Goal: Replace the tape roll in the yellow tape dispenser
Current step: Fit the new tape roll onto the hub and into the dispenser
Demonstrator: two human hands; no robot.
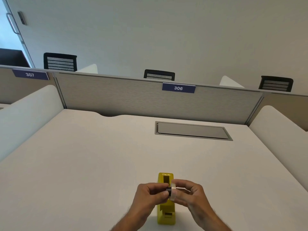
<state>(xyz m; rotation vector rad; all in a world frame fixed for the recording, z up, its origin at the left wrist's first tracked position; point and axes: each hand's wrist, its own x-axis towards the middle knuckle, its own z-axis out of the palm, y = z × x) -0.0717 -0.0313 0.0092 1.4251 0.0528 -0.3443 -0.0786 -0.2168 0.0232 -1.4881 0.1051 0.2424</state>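
Observation:
The yellow tape dispenser (166, 212) stands lengthwise on the white desk (83, 164), near the front edge. Its roll slot looks empty where it shows. Both hands hover just above its middle and hide that part. My left hand (150, 195) pinches a small dark hub (168, 190) with thumb and fingertips. My right hand (189, 193) grips a clear tape roll (173, 191), held upright. Hub and roll touch side by side between the two hands.
A grey cable hatch (191, 130) is set flush in the desk at the back right. White side dividers (28, 114) and a grey back partition (133, 97) labelled 306 wall in the desk. Black chairs stand beyond the partition.

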